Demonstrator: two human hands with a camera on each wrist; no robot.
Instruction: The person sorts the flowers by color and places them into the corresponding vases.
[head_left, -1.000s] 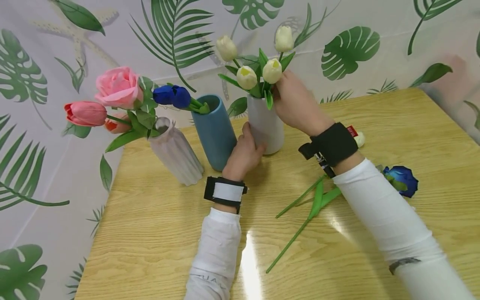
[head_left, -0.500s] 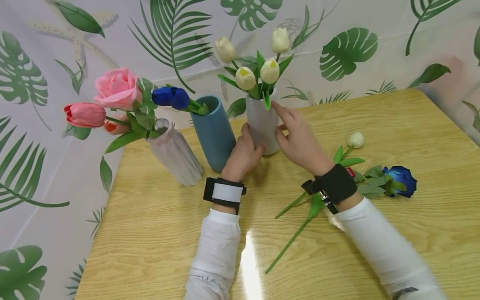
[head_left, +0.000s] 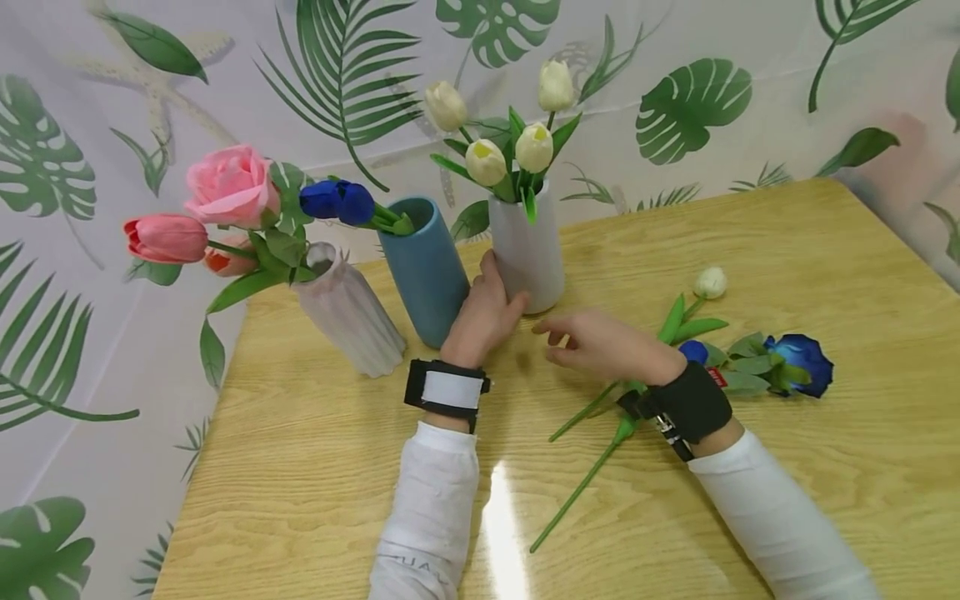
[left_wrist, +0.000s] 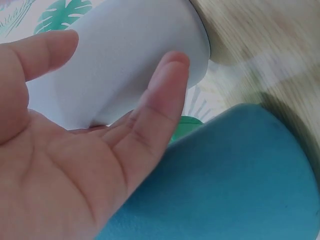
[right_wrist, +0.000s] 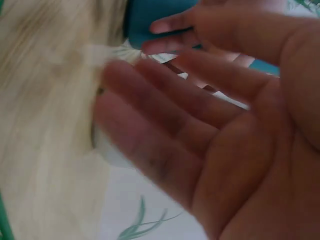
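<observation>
My left hand (head_left: 486, 312) rests between the white vase (head_left: 528, 250) and the blue vase (head_left: 424, 271) in the head view. Its fingers lie along the white vase's lower side; the left wrist view shows the palm facing that vase (left_wrist: 125, 60) with thumb and fingers spread, the blue vase (left_wrist: 240, 170) just behind. White tulips (head_left: 487, 162) stand upright in the white vase. In front of it, over the table, hovers my right hand (head_left: 603, 343), fingers loosely bent and holding nothing. The right wrist view shows its blurred fingers (right_wrist: 150, 115) relaxed.
Right of the hands lie a white tulip (head_left: 710, 283), a blue rose (head_left: 804, 365) and a partly hidden blue flower (head_left: 694, 352) on the wooden table (head_left: 315, 500). At left, a ribbed pale vase (head_left: 351, 312) holds a pink rose (head_left: 232, 185) and tulips. Blue tulips (head_left: 339, 202) lean from the blue vase.
My right hand has come away from the white vase's rim, down and toward me, leaving the white tulips in the vase. The left hand has stayed at the vase's base.
</observation>
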